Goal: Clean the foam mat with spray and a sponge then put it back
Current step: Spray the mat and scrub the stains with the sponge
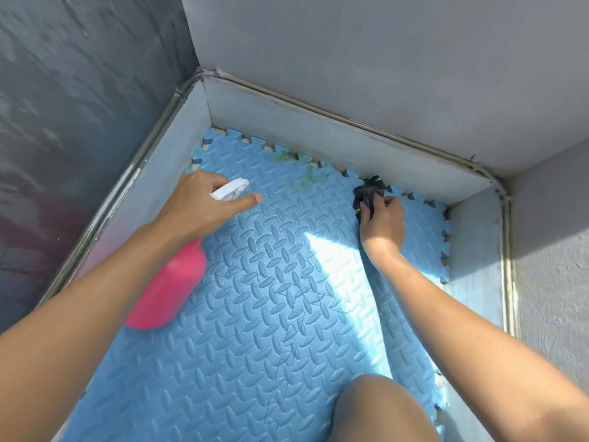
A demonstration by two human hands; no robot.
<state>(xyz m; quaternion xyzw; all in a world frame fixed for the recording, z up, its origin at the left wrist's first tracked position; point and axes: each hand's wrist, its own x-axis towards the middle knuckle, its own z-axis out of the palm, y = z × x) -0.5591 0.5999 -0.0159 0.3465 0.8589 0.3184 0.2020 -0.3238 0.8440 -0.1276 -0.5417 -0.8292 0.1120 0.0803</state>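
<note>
Left hand [204, 207] is closed round the white trigger head of a spray bottle [169, 291]; right hand [384, 223] grips a dark, crumpled sponge [369, 191] at the far edge of the foam mat [255, 330]. Rough grey walls [350, 59] and a smooth pale skirting [318, 129] box in the foam mat, which lies flat on the floor, blue, embossed with oval ridges, with jigsaw teeth along its sides. The spray bottle has a rounded pink plastic body, tilted above the mat. A bare knee [382, 409] shows below. A green smear [302, 177] stains the far edge between the hands
</note>
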